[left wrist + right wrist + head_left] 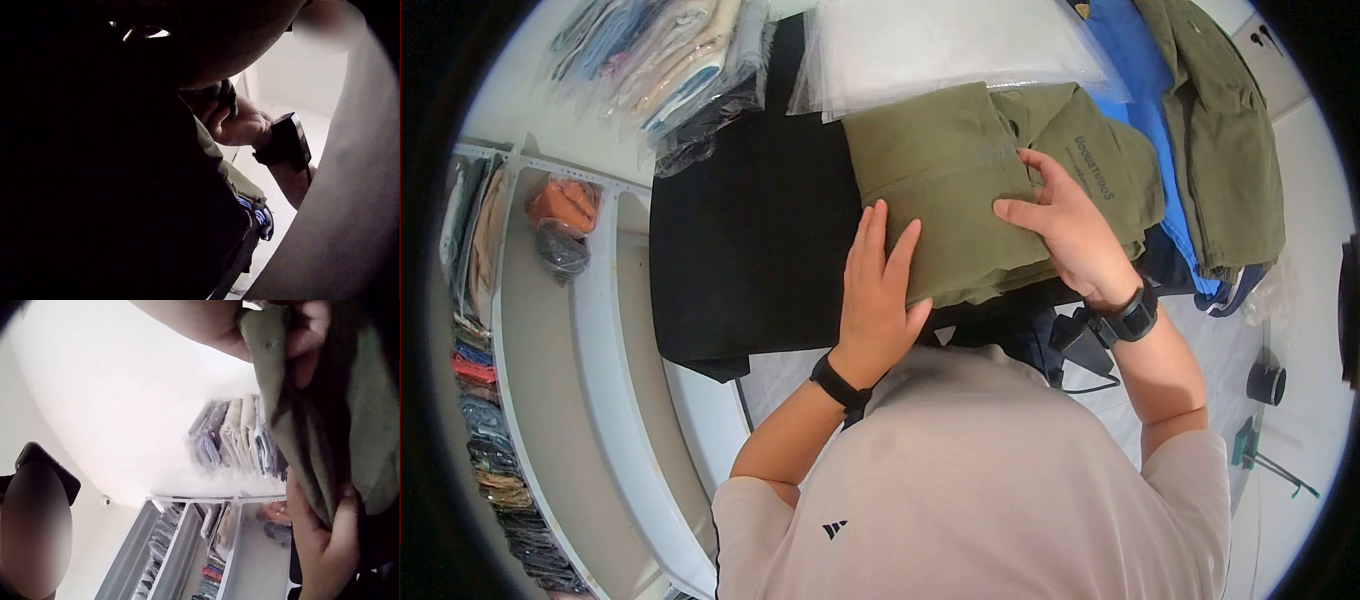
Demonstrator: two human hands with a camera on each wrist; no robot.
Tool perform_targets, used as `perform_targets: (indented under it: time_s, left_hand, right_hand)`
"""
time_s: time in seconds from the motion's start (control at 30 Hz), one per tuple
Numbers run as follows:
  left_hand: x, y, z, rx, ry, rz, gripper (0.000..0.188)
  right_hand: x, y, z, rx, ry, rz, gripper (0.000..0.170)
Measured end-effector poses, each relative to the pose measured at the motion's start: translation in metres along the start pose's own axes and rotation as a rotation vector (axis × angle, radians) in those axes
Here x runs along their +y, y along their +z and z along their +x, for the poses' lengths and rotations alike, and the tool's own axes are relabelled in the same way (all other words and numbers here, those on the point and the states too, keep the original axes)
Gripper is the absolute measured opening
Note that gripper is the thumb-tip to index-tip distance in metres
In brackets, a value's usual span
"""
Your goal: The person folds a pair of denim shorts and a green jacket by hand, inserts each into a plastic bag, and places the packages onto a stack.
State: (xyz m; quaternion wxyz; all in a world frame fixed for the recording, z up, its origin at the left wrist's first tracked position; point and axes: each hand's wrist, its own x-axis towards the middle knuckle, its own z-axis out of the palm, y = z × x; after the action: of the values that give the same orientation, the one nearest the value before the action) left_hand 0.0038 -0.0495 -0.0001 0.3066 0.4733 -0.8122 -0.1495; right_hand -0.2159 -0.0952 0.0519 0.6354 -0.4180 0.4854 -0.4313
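Note:
A folded olive-green garment lies near the table's front edge, partly over another olive garment with dark lettering. My left hand rests at its left edge, fingers extended; the right wrist view shows cloth between the thumb and fingers of that left hand. From the right, my right hand holds the folded piece, thumb and index finger on its upper face, the other fingers partly hidden. My right hand also shows in the dark left wrist view.
Clear plastic bags lie behind the folded garment, and bagged clothes at the back left. On the right are a blue garment and an olive one. Shelves stand left of the black table surface.

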Motion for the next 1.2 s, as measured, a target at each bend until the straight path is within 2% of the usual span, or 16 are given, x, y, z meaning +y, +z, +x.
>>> perform_targets:
  time_s: [0.1, 0.2, 0.3, 0.37, 0.5, 0.57, 0.7, 0.77, 0.83, 0.87, 0.9, 0.93, 1.0, 1.03, 1.1, 1.2]
  left_hand:
    - [0.0, 0.0, -0.001, 0.002, -0.018, -0.003, 0.079]
    - [-0.002, -0.001, -0.004, -0.07, 0.032, 0.141, 0.075]
    - [-0.004, 0.002, -0.003, -0.144, 0.062, 0.122, 0.07]
    - [-0.003, 0.0, -0.002, -0.163, 0.045, 0.112, 0.069]
    - [-0.001, -0.001, -0.002, -0.178, -0.015, 0.056, 0.068]
    - [-0.002, 0.0, -0.001, -0.174, -0.005, 0.055, 0.068]
    - [-0.002, -0.002, 0.0, -0.198, -0.002, 0.052, 0.067]
    - [-0.004, -0.008, 0.001, -0.224, 0.039, 0.047, 0.064]
    - [-0.009, -0.022, 0.007, -0.249, 0.093, 0.038, 0.062]
    - [-0.013, -0.034, 0.012, -0.175, 0.061, -0.121, 0.063]
    - [-0.016, -0.041, 0.017, -0.101, 0.027, -0.28, 0.064]
    - [-0.016, -0.041, 0.02, -0.019, -0.274, -0.599, 0.061]
    - [-0.028, -0.045, 0.034, 0.031, -0.641, -0.881, 0.055]
    - [-0.035, -0.045, 0.042, 0.031, -0.636, -0.881, 0.055]
    - [-0.048, -0.042, 0.057, -0.267, -0.817, -1.223, 0.046]
    - [-0.04, -0.03, 0.072, -0.269, -0.795, -1.169, 0.04]
  right_hand:
    - [0.0, -0.003, 0.003, 0.008, -0.033, -0.041, 0.069]
    - [0.006, -0.012, 0.004, 0.033, -0.012, -0.24, 0.069]
    - [0.027, -0.017, 0.005, 0.083, -0.126, -0.444, 0.07]
    - [0.031, -0.011, -0.001, 0.18, -0.09, -0.714, 0.07]
    - [0.015, -0.003, -0.01, 0.154, -0.042, -0.706, 0.07]
    - [0.021, -0.006, -0.009, 0.137, -0.14, -0.726, 0.071]
    - [0.02, -0.005, -0.012, 0.165, -0.104, -0.752, 0.072]
    - [0.01, 0.002, -0.019, 0.269, -0.626, -1.263, 0.071]
    - [0.027, -0.004, -0.013, 0.18, -0.654, -1.329, 0.069]
    - [0.036, -0.008, -0.01, 0.084, -0.68, -1.389, 0.068]
    - [0.042, -0.007, -0.011, 0.04, -0.564, -1.342, 0.067]
    - [0.045, -0.007, -0.012, 0.052, -0.563, -1.348, 0.067]
    - [0.049, -0.008, -0.012, 0.024, -0.545, -1.267, 0.067]
    - [0.051, -0.007, -0.013, 0.041, -0.554, -1.251, 0.068]
    - [0.053, -0.006, -0.012, 0.06, -0.565, -1.245, 0.067]
    - [0.054, -0.008, -0.012, 0.082, -0.592, -1.205, 0.066]
